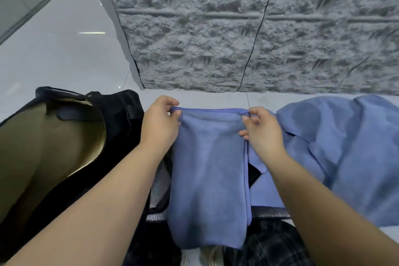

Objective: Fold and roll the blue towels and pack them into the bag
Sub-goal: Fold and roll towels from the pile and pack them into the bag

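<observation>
A folded blue towel [209, 175] hangs in a long narrow strip in front of me. My left hand [159, 123] pinches its top left corner and my right hand [262, 129] pinches its top right corner, both shut on the upper edge. To the left lies the black bag [121, 119], open, showing its tan lining [43, 153]. More blue towels [345, 147] lie in a loose heap on the floor at the right.
A grey shaggy rug [248, 28] covers the floor beyond the towels. Pale glossy floor tiles [54, 54] stretch to the left and behind the bag. Dark checked cloth [274, 246] on my legs shows at the bottom.
</observation>
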The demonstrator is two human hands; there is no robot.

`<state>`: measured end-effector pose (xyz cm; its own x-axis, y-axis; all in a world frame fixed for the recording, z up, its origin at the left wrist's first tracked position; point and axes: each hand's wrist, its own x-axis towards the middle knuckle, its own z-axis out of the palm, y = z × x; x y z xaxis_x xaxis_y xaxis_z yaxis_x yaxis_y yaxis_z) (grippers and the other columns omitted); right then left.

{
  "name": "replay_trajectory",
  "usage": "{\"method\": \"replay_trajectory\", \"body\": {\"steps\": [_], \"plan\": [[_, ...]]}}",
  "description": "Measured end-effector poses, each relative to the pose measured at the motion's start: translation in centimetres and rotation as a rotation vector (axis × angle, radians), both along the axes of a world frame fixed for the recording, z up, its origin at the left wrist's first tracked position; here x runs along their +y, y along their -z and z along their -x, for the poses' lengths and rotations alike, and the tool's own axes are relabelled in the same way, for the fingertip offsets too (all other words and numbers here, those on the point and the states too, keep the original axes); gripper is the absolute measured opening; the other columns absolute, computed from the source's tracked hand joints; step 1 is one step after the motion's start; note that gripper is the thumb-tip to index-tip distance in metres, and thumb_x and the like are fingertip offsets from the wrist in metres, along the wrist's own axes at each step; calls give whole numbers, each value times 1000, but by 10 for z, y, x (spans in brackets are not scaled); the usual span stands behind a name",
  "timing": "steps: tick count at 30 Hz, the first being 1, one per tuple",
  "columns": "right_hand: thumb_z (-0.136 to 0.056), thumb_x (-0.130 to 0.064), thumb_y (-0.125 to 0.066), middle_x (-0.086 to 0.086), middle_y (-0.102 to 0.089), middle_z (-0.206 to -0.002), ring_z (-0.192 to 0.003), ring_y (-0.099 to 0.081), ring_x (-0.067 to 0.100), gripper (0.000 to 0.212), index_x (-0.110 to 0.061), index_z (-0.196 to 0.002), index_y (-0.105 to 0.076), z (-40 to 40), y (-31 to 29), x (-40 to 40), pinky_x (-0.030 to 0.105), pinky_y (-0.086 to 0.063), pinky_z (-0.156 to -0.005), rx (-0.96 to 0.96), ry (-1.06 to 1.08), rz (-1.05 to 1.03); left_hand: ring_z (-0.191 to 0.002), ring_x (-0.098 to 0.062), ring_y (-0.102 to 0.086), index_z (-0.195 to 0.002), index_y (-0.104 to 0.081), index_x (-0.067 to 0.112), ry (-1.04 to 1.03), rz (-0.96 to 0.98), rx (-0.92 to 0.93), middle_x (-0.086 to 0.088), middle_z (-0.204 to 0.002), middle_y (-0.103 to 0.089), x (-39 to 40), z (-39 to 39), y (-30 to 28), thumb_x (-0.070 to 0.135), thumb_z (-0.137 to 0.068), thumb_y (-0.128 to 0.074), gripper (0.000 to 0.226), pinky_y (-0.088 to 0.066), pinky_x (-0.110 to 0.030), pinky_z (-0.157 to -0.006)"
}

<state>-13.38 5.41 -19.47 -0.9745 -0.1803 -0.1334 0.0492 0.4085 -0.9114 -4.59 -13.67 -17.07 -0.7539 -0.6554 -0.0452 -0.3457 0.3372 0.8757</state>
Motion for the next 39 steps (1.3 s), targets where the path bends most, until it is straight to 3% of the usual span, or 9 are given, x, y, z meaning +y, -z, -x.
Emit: {"method": "replay_trajectory", "body": {"steps": [5, 11, 15, 18, 22, 28, 31, 34, 39], "plan": [[-97, -19, -50, -4, -54, -78, -63, -63, 12, 4, -23, -98, -50, 23, 23, -15, 32, -51, -67, -10, -6, 0, -76, -17, -64, -95, -53, 23, -43, 18, 23, 13, -85, -55, -9, 25, 23, 11, -91, -55, 13, -45, -22, -63], [-97, -18, -49, -11, -53, -78, -73, -65, 22, 3, -19, -100, -50, 41, 34, -36, 30, -47, -62, 24, -35, -73, -92, -22, -64, -107, -55, 21, -94, 65, 19, 12, -96, -56, -18, 41, 41, 12, -93, -48, 18, -50, -34, -83], [-93, -10, -50, -5, -57, -92, -91, -63, 28, 28, -14, -121, -50, 36, 38, -39, 42, -51, -76, -22, -151, -232, -108, -22, -57, -120, -54, 20, 126, 153, -177, -2, -123, -54, -14, 39, 59, 6, -90, -45, 34, -47, -32, -86], [-89, -7, -52, 1, -55, -114, -97, -59, 25, 44, -15, -131, -43, 17, 40, -31, 38, -50, -75, -40, -245, -272, -108, -20, -55, -126, -52, 17, 295, 147, -207, -5, -132, -43, -1, 18, 68, 2, -88, -51, 41, -44, -26, -89], [-85, -9, -58, 9, -51, -125, -102, -57, 23, 50, -11, -133, -42, -23, 49, -12, 30, -48, -78, -62, -299, -403, -134, -16, -35, -128, -54, 17, 451, 226, -254, -3, -143, -36, 24, -31, 79, 14, -86, -63, 44, -22, -10, -100], [-95, -20, -49, 14, -62, -95, -83, -59, 30, 33, -5, -123, -39, -82, 46, 18, 28, -36, -61, -219, -209, -464, -143, -12, 17, -145, -18, 37, 636, 432, -632, 9, -156, 11, 64, -108, 72, 61, -75, -62, 86, -7, -43, -117], [-98, -25, -44, 3, -45, -66, -55, -44, 19, 20, -8, -105, -36, -102, 40, 29, 29, -32, -53, -223, -243, -557, -141, -18, 26, -147, -5, 37, 679, 509, -662, 7, -154, 22, 74, -129, 68, 45, -85, -58, 82, -14, -44, -116], [-99, -24, -42, 3, -45, -71, -65, -45, 22, 17, -9, -100, -36, -120, 37, 37, 28, -34, -59, -222, -295, -618, -142, -16, 21, -147, -12, 34, 645, 519, -562, 5, -157, 11, 74, -135, 67, 18, -95, -45, 64, -19, -40, -115], [-99, -15, -42, -5, -40, -70, -64, -40, 11, 12, -7, -107, -46, -130, 41, 45, 21, -31, -56, -224, -235, -516, -144, -11, 10, -144, -23, 30, 545, 523, -497, 6, -155, -3, 72, -140, 64, -13, -80, -41, 79, -30, -28, -109]]}}
